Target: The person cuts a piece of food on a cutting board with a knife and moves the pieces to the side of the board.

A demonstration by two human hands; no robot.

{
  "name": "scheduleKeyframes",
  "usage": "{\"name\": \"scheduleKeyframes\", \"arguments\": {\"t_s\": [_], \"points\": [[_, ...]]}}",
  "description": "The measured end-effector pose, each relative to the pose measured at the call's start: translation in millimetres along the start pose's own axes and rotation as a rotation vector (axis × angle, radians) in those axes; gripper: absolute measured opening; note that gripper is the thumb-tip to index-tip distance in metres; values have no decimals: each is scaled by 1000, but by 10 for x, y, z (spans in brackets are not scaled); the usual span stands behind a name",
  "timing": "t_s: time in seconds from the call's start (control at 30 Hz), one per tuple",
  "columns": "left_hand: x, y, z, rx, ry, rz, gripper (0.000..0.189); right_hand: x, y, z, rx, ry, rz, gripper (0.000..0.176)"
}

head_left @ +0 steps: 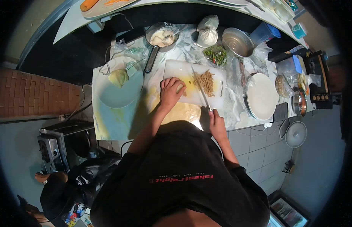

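Holds a knife (201, 90) in the right hand (217, 123), grip clenched round the handle near the front edge of the table (108, 125), with the blade slanting up across the white cutting board (176, 66). Rests the left hand (171, 90) on the board, fingers curled over what seems a pale yellow piece (186, 87). Cannot tell whether that grip clasps it or only presses it down.

Shows a heap of tan strips (205, 82) just right of the blade: thin, short, roughly parallel, loose on the board's right half. Probably handles light and soft, bending rather than snapping, and may cling damply to steel or fingers. Better gathered from both sides in a loose pinch, or scooped on the flat of the blade, than squeezed. Calls for a handle-only hold on the knife, which is stiff, thin and sharp-edged.

Sits among a white plate (263, 96) to the right, a long-handled pan (160, 38) behind the board, and a bowl of chopped greens (215, 55) beyond the strips.
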State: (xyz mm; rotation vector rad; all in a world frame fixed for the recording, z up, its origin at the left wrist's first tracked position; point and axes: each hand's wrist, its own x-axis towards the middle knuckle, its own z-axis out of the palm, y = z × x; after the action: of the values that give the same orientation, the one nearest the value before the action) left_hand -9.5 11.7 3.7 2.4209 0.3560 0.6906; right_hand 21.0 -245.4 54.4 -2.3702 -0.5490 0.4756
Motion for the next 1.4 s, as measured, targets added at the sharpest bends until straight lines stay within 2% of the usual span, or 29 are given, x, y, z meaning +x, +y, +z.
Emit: {"name": "scheduleKeyframes", "arguments": {"t_s": [0.13, 0.3, 0.37, 0.53, 0.87, 1.4], "points": [[-1, 5, 29, 7, 25, 8, 15, 58, -19, 5, -51, -98, -59, 31], [25, 29, -12, 22, 19, 37, 20, 124, -66, 17, -5, -96, -24, 32], [-3, 26, -17, 67, -68, 92, 25, 143, -25, 3, 22, -92, 10, 33], [5, 88, -83, 101, -103, 117, 29, 222, 17, 4, 53, -139, 35, 35], [-15, 96, -21, 93, -12, 110, 30, 255, -15, -62, 66, -212, 59, 36], [-26, 83, 6, 132, 8, 183, 30, 295, 8, -66, 97, -219, 31, 36]]}}
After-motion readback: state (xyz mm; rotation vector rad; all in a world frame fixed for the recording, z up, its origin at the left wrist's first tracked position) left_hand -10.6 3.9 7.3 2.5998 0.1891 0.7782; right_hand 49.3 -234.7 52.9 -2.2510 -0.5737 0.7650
